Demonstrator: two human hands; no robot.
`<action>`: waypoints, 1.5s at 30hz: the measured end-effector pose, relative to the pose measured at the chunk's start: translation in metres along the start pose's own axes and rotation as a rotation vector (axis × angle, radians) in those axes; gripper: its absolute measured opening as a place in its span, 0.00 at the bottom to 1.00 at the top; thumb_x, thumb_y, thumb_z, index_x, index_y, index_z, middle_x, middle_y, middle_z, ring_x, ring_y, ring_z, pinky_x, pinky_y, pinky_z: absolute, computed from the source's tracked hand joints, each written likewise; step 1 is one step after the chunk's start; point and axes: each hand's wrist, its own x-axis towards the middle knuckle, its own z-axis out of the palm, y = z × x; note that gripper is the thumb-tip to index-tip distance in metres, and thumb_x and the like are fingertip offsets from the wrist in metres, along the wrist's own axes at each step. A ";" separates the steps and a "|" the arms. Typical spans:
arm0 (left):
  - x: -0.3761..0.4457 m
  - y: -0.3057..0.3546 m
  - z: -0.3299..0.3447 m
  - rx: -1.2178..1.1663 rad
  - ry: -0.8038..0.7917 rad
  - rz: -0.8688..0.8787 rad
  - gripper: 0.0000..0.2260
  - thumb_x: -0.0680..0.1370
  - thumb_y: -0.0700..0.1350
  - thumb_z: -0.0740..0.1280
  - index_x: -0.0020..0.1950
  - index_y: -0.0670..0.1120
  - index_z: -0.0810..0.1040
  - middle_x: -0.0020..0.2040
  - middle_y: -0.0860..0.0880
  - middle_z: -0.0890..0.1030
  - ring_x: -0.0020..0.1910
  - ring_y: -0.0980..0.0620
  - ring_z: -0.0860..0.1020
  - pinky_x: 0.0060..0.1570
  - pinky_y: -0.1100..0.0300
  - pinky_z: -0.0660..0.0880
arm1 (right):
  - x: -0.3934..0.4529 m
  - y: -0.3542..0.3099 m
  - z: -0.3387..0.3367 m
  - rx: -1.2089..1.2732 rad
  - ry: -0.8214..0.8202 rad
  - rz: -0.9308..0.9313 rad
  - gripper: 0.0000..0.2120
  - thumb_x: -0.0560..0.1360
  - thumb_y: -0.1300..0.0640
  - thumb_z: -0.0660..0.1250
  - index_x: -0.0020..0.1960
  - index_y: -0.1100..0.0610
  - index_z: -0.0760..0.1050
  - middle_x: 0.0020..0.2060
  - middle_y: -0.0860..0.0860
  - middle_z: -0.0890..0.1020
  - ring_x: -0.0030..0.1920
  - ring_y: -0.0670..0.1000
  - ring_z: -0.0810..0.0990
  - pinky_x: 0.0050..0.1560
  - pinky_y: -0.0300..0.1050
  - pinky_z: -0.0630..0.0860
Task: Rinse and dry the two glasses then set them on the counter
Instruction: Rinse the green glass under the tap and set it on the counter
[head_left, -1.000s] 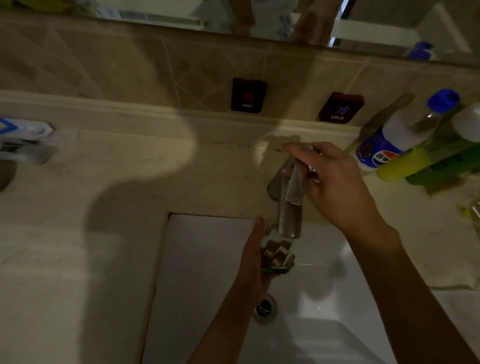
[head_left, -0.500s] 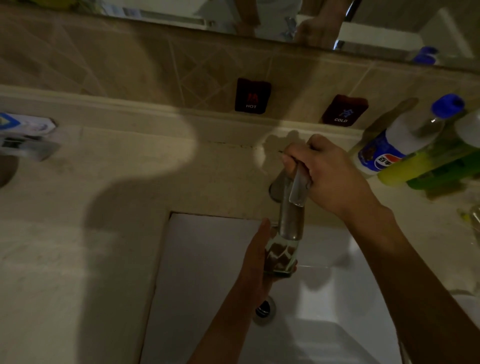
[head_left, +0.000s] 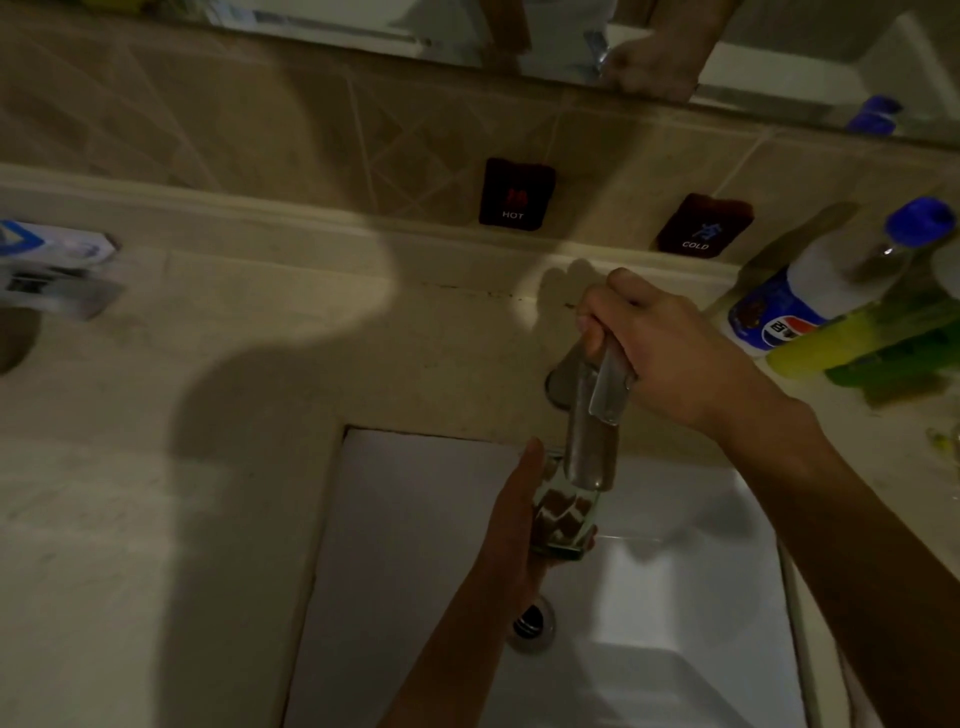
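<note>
A clear glass (head_left: 563, 522) is held upright over the white sink (head_left: 415, 545), right under the spout of the metal faucet (head_left: 589, 447). My left hand (head_left: 511, 525) grips that glass from its left side, fingers wrapped round it. My right hand (head_left: 670, 353) is curled over the faucet's lever handle (head_left: 610, 387) at the top of the faucet. Whether water is running I cannot tell. A second glass shows only as a faint rim at the right edge of the counter (head_left: 945, 441).
HOT (head_left: 514, 195) and COLD (head_left: 704, 223) signs hang on the tiled wall. Bottles (head_left: 810, 291) with a blue cap and green-yellow ones stand at the right of the beige counter (head_left: 208, 467). A toothpaste box (head_left: 52, 249) lies far left. The drain (head_left: 530, 621) sits mid-sink.
My right hand has closed from an open reach into a full grip on the faucet lever. The left hand keeps the glass under the spout, almost unmoved.
</note>
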 end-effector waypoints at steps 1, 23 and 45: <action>0.001 -0.001 -0.001 -0.003 -0.006 0.004 0.35 0.74 0.69 0.66 0.68 0.43 0.76 0.48 0.39 0.82 0.42 0.44 0.82 0.47 0.50 0.80 | 0.000 0.000 -0.001 0.010 -0.007 0.002 0.10 0.69 0.63 0.66 0.45 0.52 0.68 0.45 0.46 0.67 0.36 0.45 0.69 0.36 0.29 0.60; 0.006 -0.042 -0.032 0.020 0.271 -0.172 0.41 0.61 0.75 0.73 0.64 0.49 0.78 0.62 0.38 0.82 0.57 0.38 0.83 0.57 0.39 0.80 | 0.004 -0.003 -0.005 0.085 -0.066 0.139 0.08 0.73 0.64 0.65 0.50 0.55 0.71 0.46 0.45 0.69 0.40 0.43 0.70 0.42 0.35 0.68; -0.015 -0.107 -0.041 -0.009 0.414 0.034 0.20 0.77 0.54 0.72 0.58 0.38 0.83 0.50 0.36 0.85 0.48 0.39 0.85 0.46 0.51 0.81 | -0.143 -0.124 0.205 0.932 0.034 1.363 0.16 0.82 0.44 0.52 0.62 0.51 0.72 0.57 0.53 0.80 0.57 0.55 0.79 0.56 0.44 0.73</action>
